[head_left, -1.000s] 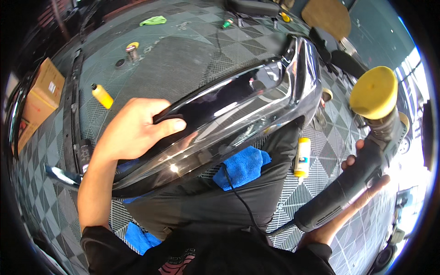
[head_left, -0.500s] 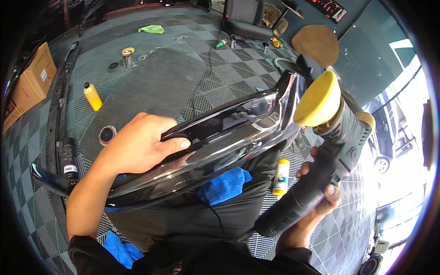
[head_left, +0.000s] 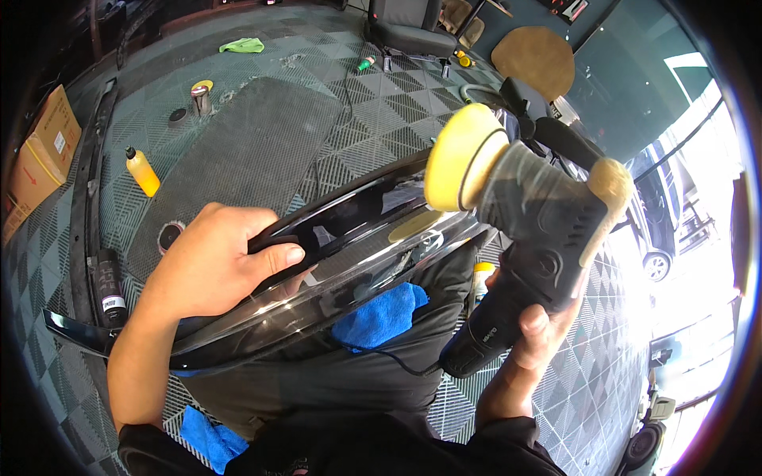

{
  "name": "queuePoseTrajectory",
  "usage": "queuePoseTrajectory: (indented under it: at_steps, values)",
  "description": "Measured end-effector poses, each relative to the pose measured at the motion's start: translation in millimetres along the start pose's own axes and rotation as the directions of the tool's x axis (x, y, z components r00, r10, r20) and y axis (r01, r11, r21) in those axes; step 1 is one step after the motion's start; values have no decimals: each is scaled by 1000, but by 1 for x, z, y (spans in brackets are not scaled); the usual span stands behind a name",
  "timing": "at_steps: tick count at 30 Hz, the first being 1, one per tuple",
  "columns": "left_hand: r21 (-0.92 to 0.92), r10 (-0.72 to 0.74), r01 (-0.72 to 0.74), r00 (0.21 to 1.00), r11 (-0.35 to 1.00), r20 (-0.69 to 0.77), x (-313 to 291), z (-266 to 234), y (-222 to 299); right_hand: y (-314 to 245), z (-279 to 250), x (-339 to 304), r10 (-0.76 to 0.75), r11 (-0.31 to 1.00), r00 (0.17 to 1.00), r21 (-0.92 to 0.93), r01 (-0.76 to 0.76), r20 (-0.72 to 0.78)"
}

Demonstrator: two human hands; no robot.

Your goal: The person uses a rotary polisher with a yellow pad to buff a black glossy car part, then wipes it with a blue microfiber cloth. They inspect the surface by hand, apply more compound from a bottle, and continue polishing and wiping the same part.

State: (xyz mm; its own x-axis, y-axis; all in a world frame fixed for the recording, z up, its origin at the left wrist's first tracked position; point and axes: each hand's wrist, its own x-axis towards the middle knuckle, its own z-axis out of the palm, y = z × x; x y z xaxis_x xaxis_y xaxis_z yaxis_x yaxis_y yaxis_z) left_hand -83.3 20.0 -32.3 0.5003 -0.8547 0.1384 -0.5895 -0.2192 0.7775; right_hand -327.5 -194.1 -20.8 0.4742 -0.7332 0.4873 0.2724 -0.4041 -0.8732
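Observation:
Across my lap lies a long, glossy black car trim piece (head_left: 349, 262), its surface full of reflections. My left hand (head_left: 218, 258) is closed round its upper edge, thumb on the near side. In my right hand (head_left: 548, 325) is a black polishing machine (head_left: 536, 214), gripped by its body, with a yellow foam pad (head_left: 460, 159) facing left. The pad is raised above the right part of the trim; I cannot tell whether its lower edge touches. A blue cloth (head_left: 381, 317) rests on my leg under the trim, beside the machine's cord.
On the tiled floor are a dark mat (head_left: 246, 151), a yellow bottle (head_left: 143, 172), a black bottle (head_left: 110, 289), a can (head_left: 201, 101) and a green cloth (head_left: 242, 46). A cardboard box (head_left: 44, 159) stands left. A second blue cloth (head_left: 210, 440) lies lower left; a chair (head_left: 405, 28) stands behind.
My right hand has brought the polishing machine left and turned it, so its pad now faces left over the trim. My left hand keeps its hold. The whole view has shifted slightly.

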Motion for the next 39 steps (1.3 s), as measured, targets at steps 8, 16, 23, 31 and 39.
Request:
queuePoseTrajectory:
  at_steps: [8, 16, 23, 31, 39]
  values:
    - [14, 22, -22, 1000, 1000, 12, 0, 2, 1, 3, 8, 11, 45, 999, 999, -29, -45, 13]
    - [-21, 31, -31, 999, 999, -12, 0, 3, -2, -15, 20, 27, 12, 994, 996, -108, -2, 91]
    - [31, 52, -52, 999, 998, 4, 2, 1, -4, -24, 27, 17, 34, 990, 995, -141, -20, 95]
    - [2, -55, 55, 996, 998, 72, 8, -4, 2, -42, 48, 6, 10, 981, 993, -194, 13, 116]
    - [195, -103, 105, 994, 975, -20, -14, -12, -9, -12, 63, -8, -34, 965, 981, -248, 81, 189]
